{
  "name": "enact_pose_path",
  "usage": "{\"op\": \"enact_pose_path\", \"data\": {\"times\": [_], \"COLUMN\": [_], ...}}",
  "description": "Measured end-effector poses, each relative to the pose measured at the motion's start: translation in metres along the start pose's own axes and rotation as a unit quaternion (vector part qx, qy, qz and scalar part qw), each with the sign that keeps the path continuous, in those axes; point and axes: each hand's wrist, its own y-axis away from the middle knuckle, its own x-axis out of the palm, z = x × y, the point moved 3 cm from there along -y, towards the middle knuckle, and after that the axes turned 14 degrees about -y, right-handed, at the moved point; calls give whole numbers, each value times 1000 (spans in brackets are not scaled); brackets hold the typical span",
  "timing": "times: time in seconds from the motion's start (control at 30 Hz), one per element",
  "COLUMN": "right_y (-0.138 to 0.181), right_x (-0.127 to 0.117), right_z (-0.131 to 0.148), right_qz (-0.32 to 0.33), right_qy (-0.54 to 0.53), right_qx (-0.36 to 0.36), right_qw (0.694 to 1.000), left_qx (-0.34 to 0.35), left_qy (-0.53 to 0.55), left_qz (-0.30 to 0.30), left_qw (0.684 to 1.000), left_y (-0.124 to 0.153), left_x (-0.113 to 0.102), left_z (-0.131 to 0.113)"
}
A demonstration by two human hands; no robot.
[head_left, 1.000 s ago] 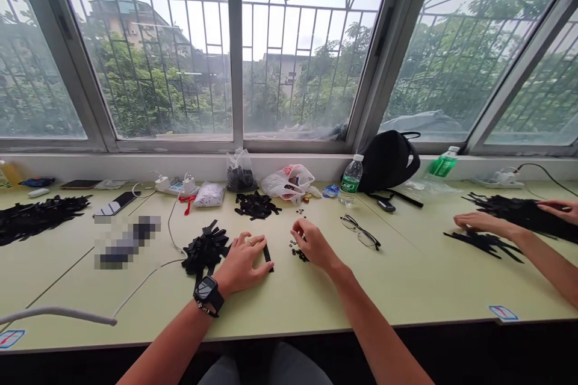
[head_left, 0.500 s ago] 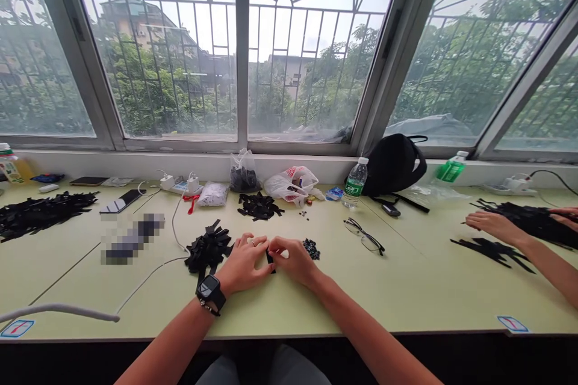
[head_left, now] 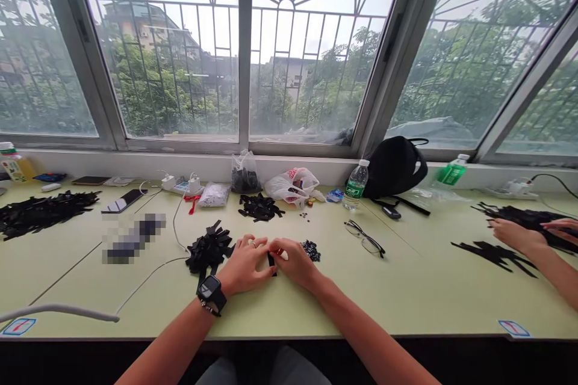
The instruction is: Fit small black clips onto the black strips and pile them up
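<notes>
**Black strip (head_left: pixel 271 260) under both hands**

Strip is short, flat, plain black. It lies on the worktop (head_left: pixel 361 307) in front of you, between your hands, partly covered.
Your left hand (head_left: pixel 244 263): fingers loosely spread, thumb by the strip's near end, no closed grip.
Your right hand (head_left: pixel 293 260): thumb and forefinger drawn together over the strip; can't tell if they pinch anything.
Heap of black strips (head_left: pixel 210 246) to your left, small dark pieces (head_left: pixel 311 249) just beyond your right hand.
Worktop is pale yellow-green, seams showing. Grey-framed windows (head_left: pixel 244 72) run behind it, barred, trees (head_left: pixel 149 93) outside.
</notes>
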Motion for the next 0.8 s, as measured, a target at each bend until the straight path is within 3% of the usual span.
{"op": "enact_pose_path", "data": {"times": [0.8], "right_y": [5], "right_x": [-5], "right_z": [43], "right_qz": [73], "right_qy": [94], "right_qx": [-35], "right_qw": [992], "left_qx": [2], "left_qy": [-15], "left_qz": [-12], "left_qw": [1000], "left_y": [1], "left_x": [-3], "left_z": [-4]}}
